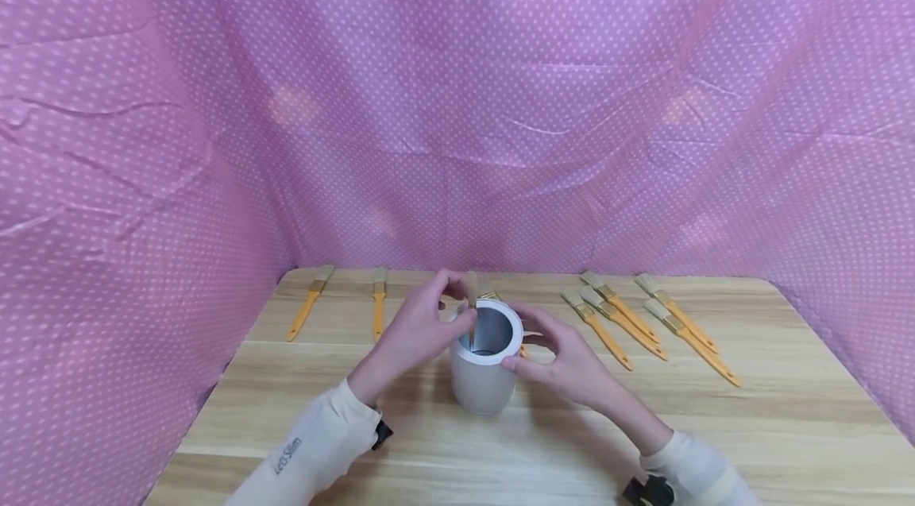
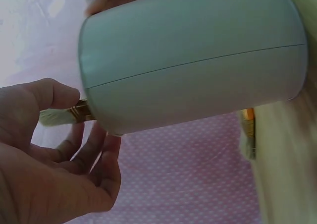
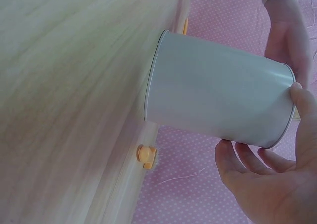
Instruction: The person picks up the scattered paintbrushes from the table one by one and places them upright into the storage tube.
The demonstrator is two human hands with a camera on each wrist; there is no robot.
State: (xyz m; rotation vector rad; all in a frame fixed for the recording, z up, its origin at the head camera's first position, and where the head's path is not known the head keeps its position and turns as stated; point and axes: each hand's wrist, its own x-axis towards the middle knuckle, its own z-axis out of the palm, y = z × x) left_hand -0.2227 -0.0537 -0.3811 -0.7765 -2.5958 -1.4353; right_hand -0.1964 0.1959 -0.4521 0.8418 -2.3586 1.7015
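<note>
A pale grey-white canister (image 1: 483, 388) with a wide white rim stands upright on the table, its mouth open at the top. Between thumb and fingers, my left hand (image 1: 423, 317) pinches a paintbrush (image 2: 62, 116) near its metal ferrule. The bristles point up, and the handle reaches down inside the canister. Opposite it, my right hand (image 1: 572, 355) holds the canister near the rim, thumb at the near edge and fingertips along the side. In the right wrist view, the canister wall (image 3: 218, 90) hides the brush handle.
Two paintbrushes with orange handles, one outer (image 1: 306, 311) and one inner (image 1: 379, 311), lie on the left of the wooden table (image 1: 286, 403). Several more, including a near one (image 1: 600, 334), lie slanted at the right. Another brush (image 1: 488, 291) shows behind the canister. Pink dotted cloth (image 1: 457, 133) surrounds the table.
</note>
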